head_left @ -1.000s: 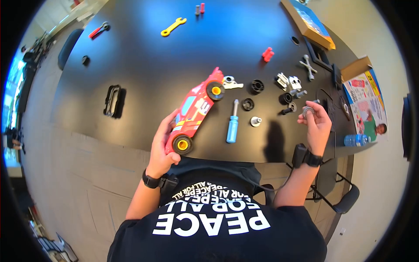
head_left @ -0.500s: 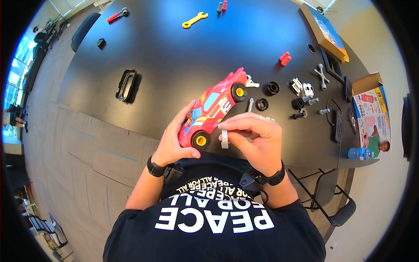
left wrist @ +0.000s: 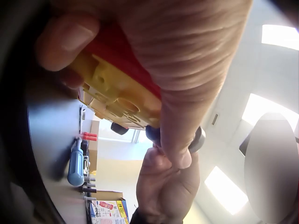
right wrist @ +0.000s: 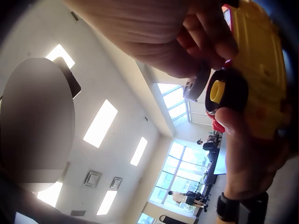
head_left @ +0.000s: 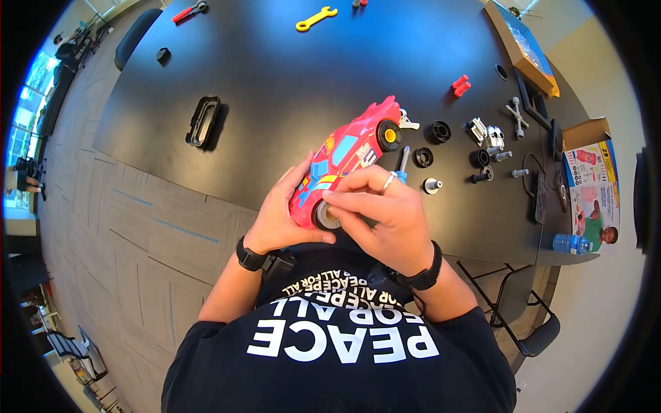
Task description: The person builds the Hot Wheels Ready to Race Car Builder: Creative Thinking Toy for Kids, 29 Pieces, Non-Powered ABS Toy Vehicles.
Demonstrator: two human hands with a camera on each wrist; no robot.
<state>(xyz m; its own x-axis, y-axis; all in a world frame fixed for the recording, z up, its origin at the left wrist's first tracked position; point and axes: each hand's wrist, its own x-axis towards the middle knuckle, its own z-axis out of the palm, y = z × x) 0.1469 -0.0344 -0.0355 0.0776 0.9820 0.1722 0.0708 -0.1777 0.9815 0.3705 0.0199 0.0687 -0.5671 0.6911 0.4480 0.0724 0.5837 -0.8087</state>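
The left hand (head_left: pixel 284 215) grips the rear of a red toy car (head_left: pixel 344 146), its thumb beside the near wheel. In the right wrist view that black wheel (right wrist: pixel 237 91) shows a yellow hub (right wrist: pixel 217 91). Between its thumb and fingers the right hand (head_left: pixel 387 219) pinches a grey ring-shaped piece (head_left: pixel 326 215), held over the near wheel; the right wrist view shows the ring (right wrist: pixel 197 85) tilted, just off the hub. The left wrist view shows the car's yellow underside (left wrist: pixel 122 100).
Right of the car lie a blue screwdriver (head_left: pixel 403 165), black wheel rings (head_left: pixel 438 132), a grey cap (head_left: pixel 432 186) and silver engine parts (head_left: pixel 476 131). Farther off are a yellow wrench (head_left: pixel 317 19), red pieces (head_left: pixel 461 86), a black frame (head_left: pixel 204 122), a bottle (head_left: pixel 571 243) and boxes (head_left: pixel 591 155).
The right hand has come from the table's right side to the car, bringing the grey ring to the near wheel. The left hand has kept its grip on the car.
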